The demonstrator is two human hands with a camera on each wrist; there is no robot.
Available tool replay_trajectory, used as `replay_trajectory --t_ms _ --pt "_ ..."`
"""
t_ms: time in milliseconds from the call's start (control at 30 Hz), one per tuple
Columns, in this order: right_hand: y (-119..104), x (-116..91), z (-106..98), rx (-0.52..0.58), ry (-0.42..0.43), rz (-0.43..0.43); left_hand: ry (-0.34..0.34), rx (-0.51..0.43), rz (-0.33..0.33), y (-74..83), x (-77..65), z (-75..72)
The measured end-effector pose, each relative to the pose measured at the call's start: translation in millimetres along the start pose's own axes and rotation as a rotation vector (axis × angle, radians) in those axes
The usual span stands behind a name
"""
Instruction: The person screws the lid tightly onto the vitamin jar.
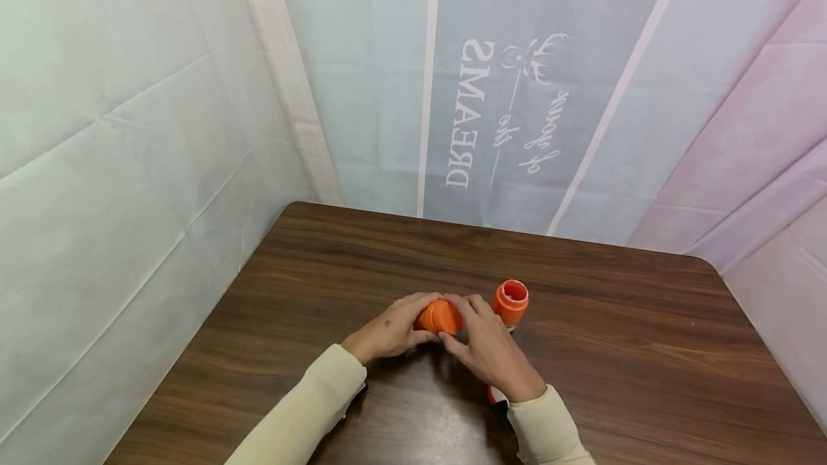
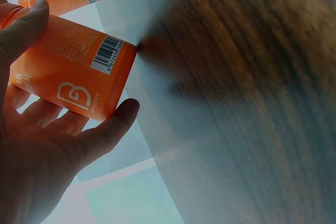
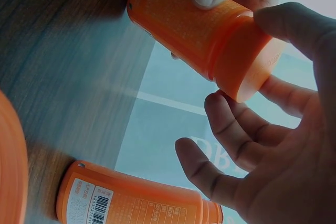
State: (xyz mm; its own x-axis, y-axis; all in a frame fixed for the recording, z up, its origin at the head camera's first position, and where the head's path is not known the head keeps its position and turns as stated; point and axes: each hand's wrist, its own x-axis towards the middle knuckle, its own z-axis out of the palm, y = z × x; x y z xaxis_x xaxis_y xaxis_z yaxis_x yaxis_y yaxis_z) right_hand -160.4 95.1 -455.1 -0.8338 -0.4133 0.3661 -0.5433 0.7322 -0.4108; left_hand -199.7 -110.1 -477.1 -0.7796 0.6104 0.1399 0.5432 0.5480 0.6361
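Observation:
My left hand (image 1: 390, 329) grips an orange bottle (image 2: 73, 61) round its body, thumb on one side and fingers on the other. The bottle is tilted, its lower edge at the wooden table and its capped end toward my right hand (image 1: 487, 343). The right thumb and fingertips pinch the bottle's orange screw cap (image 3: 247, 59), which sits on the neck. Just beyond the right hand, a second orange bottle (image 1: 510, 302) stands upright without a cap, its mouth facing up. In the right wrist view its label and barcode show.
An orange round-edged object (image 3: 10, 166) is cut off at the left of the right wrist view. A small black item (image 1: 358, 393) shows beside the left sleeve. The brown wooden table (image 1: 614, 350) extends to printed cloth hangings (image 1: 368, 92) behind and at both sides.

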Motion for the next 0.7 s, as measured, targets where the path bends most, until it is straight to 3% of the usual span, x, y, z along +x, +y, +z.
replay_trajectory --t_ms 300,700 --pt "2 2 1 -0.053 0.013 -0.038 0.008 0.003 0.006 -2.1 2.4 0.0" --pt "7 14 -2 -0.021 0.009 -0.079 -0.01 -0.026 0.009 -5.7 11.7 -8.6"
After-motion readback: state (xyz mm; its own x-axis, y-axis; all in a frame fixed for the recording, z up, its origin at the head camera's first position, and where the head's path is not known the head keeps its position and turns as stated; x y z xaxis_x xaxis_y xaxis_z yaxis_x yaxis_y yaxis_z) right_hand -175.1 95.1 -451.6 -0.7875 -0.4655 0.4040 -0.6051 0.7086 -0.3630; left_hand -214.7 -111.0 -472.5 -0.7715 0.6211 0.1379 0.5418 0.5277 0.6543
